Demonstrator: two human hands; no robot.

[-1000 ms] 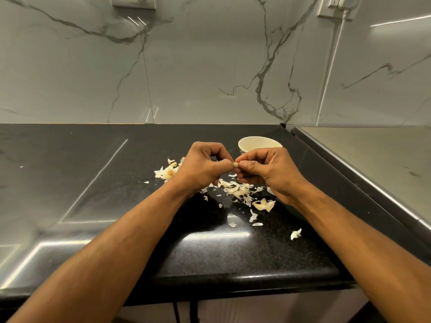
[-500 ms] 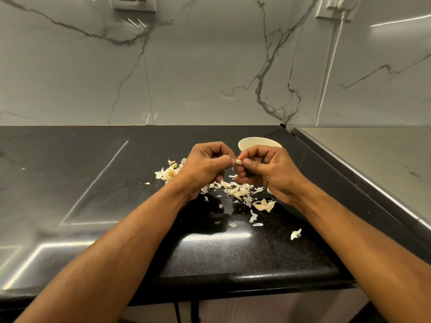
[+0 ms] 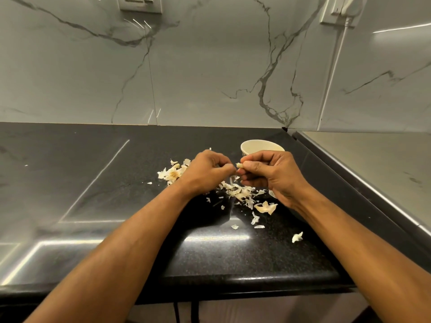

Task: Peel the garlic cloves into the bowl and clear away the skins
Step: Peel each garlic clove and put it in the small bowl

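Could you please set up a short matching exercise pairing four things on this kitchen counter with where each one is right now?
Things
1. garlic clove
2. bowl
3. pile of garlic skins
4. stray skin flake

Places
A. on the black countertop, below and between the two hands
B. alone near the counter's front edge, beside the right forearm
C. pinched in the fingers of the right hand, with the left hand working at its tip
D. standing just behind the right hand

Pairs: 1-C, 2-D, 3-A, 4-B
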